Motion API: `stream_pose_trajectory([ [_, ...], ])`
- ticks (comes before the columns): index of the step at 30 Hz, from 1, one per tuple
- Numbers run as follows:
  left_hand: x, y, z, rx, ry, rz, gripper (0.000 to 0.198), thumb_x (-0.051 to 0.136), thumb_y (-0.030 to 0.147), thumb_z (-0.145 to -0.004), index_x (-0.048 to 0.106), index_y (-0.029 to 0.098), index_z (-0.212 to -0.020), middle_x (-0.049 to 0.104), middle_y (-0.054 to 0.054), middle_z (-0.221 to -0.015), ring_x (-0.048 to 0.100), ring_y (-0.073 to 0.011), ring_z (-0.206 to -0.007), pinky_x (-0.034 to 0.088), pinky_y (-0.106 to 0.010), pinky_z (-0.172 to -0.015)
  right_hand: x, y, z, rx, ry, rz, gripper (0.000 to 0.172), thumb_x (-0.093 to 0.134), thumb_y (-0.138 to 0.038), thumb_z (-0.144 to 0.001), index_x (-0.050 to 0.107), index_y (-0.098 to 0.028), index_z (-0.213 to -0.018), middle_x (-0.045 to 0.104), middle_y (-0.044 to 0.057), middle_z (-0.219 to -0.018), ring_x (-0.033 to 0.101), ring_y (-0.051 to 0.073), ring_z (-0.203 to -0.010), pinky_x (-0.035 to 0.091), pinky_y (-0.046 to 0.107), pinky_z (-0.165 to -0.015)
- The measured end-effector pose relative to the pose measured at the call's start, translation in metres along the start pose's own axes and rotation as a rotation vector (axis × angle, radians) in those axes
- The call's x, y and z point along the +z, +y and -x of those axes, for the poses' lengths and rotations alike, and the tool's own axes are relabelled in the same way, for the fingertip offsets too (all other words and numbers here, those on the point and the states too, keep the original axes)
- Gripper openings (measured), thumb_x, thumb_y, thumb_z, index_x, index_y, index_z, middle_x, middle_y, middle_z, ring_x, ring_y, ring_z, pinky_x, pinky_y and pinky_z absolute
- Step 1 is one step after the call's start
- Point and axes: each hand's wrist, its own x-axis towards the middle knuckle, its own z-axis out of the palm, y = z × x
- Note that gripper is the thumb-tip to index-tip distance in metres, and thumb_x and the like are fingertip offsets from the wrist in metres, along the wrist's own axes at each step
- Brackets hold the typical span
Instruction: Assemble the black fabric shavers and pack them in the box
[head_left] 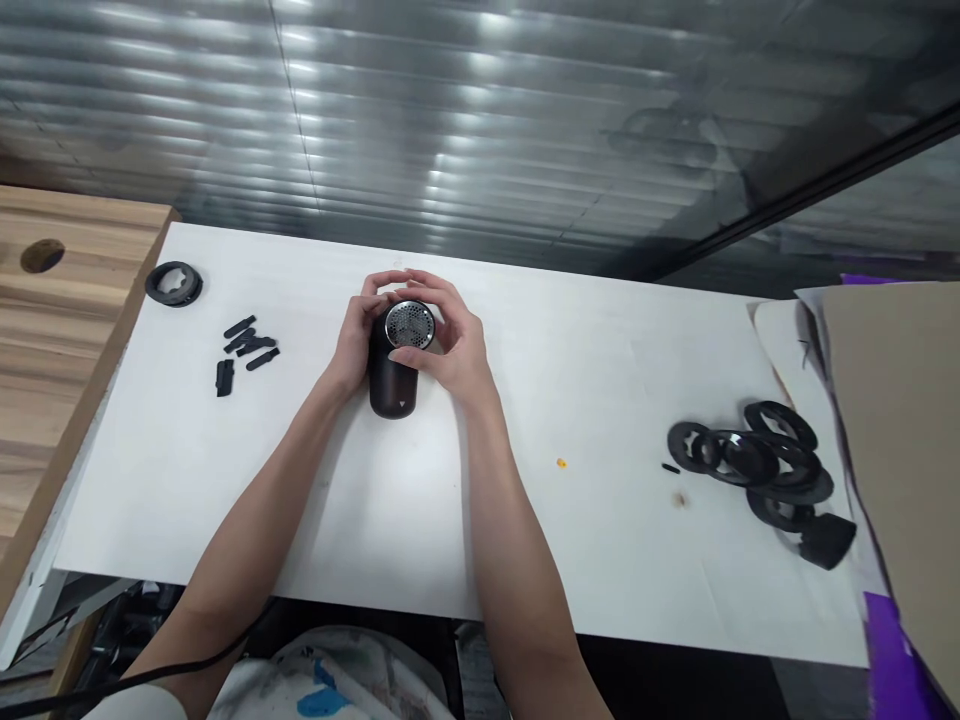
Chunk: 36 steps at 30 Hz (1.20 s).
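A black fabric shaver [393, 388] with a round, perforated metal head [410, 324] lies on the white table, its head at the far end. My left hand [355, 340] is closed along its left side, the fingers curling over the far end. From the right, my right hand [461, 350] wraps round the head, with its thumb across the body just below the metal disc. The fingertips of both hands meet behind the head, where some are partly hidden.
Several small black parts [251, 342] and a black ring [174, 284] lie at left. Black rings and caps [780, 465] are heaped at right, near a cardboard sheet [896, 420]. A small orange piece [561, 463] lies right of my arms. A glossy panel [450, 130] borders the table's back.
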Motion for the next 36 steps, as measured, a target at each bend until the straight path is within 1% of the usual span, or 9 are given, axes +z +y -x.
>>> stream_pose_trajectory([
  [5,0.006,0.002,0.003,0.036,0.059,0.010,0.033,0.054,0.053,-0.097,0.061,0.027,-0.116,0.071,-0.004,-0.101,0.072,-0.0224,-0.094,0.056,-0.028,-0.078,-0.002,0.005,0.002,-0.090,0.119,0.123,0.064,0.098,-0.064,-0.070,0.076,-0.030,-0.119,0.058,0.008,-0.125,0.059,0.031,-0.128,0.048,0.055,-0.121],
  [8,0.007,0.002,0.003,0.037,0.087,-0.022,0.034,0.053,0.054,-0.099,0.062,0.026,-0.115,0.071,-0.005,-0.108,0.072,-0.0238,-0.099,0.056,-0.029,-0.080,0.000,0.004,0.003,0.006,0.084,0.093,0.072,0.101,-0.059,-0.065,0.071,-0.028,-0.122,0.063,0.006,-0.118,0.063,0.029,-0.116,0.054,0.052,-0.110],
  [13,0.005,0.001,0.001,0.089,0.067,-0.010,0.030,0.055,0.052,-0.099,0.065,0.025,-0.109,0.072,-0.006,-0.112,0.072,-0.0246,-0.106,0.057,-0.030,-0.085,0.004,-0.001,0.003,0.139,0.059,0.058,0.076,0.100,-0.061,-0.065,0.064,-0.028,-0.123,0.066,0.005,-0.123,0.065,0.029,-0.115,0.060,0.045,-0.097],
  [20,0.001,0.001,0.000,0.051,-0.039,0.062,0.041,0.051,0.058,-0.105,0.068,0.024,-0.120,0.072,-0.005,-0.095,0.076,-0.0246,-0.094,0.059,-0.031,-0.080,0.005,-0.005,0.000,0.109,0.158,0.004,0.078,0.096,-0.072,-0.064,0.059,-0.029,-0.118,0.066,0.003,-0.108,0.068,0.029,-0.109,0.064,0.046,-0.095],
  [24,-0.001,0.004,-0.003,-0.116,-0.107,0.063,0.056,0.047,0.073,-0.103,0.069,0.025,-0.120,0.073,-0.004,-0.089,0.075,-0.0217,-0.075,0.055,-0.028,-0.063,0.001,-0.001,0.000,0.080,0.307,-0.086,0.083,0.083,-0.087,-0.068,0.054,-0.031,-0.122,0.063,0.003,-0.107,0.069,0.031,-0.111,0.063,0.048,-0.095],
  [27,-0.003,0.006,-0.001,-0.228,-0.211,0.011,0.059,0.054,0.076,-0.099,0.071,0.024,-0.122,0.073,-0.003,-0.081,0.072,-0.0201,-0.067,0.053,-0.026,-0.059,-0.003,0.002,-0.001,0.080,0.376,-0.125,0.077,0.062,-0.093,-0.078,0.053,-0.031,-0.122,0.061,0.006,-0.114,0.067,0.033,-0.114,0.062,0.050,-0.095],
  [30,-0.004,0.007,0.004,-0.171,-0.277,-0.062,0.049,0.072,0.066,-0.094,0.073,0.025,-0.122,0.071,0.000,-0.077,0.071,-0.0178,-0.067,0.053,-0.024,-0.060,-0.003,0.002,-0.001,0.025,0.375,-0.167,0.059,0.054,-0.081,-0.089,0.055,-0.029,-0.116,0.060,0.008,-0.120,0.065,0.031,-0.114,0.060,0.047,-0.096],
  [32,-0.004,0.006,0.006,-0.120,-0.299,-0.100,0.047,0.077,0.062,-0.093,0.073,0.027,-0.124,0.069,0.001,-0.076,0.070,-0.0168,-0.065,0.053,-0.024,-0.059,-0.002,0.002,-0.001,0.012,0.344,-0.219,0.049,0.057,-0.072,-0.091,0.056,-0.028,-0.112,0.059,0.007,-0.115,0.065,0.028,-0.107,0.059,0.043,-0.093],
  [36,-0.011,-0.002,0.001,-0.076,-0.396,-0.172,0.062,0.078,0.062,-0.094,0.065,0.028,-0.143,0.069,0.001,-0.075,0.069,-0.0175,-0.060,0.055,-0.026,-0.058,-0.004,0.006,0.000,0.081,0.345,-0.308,0.049,0.054,-0.073,-0.092,0.055,-0.028,-0.111,0.058,0.004,-0.103,0.063,0.024,-0.094,0.057,0.037,-0.081],
])
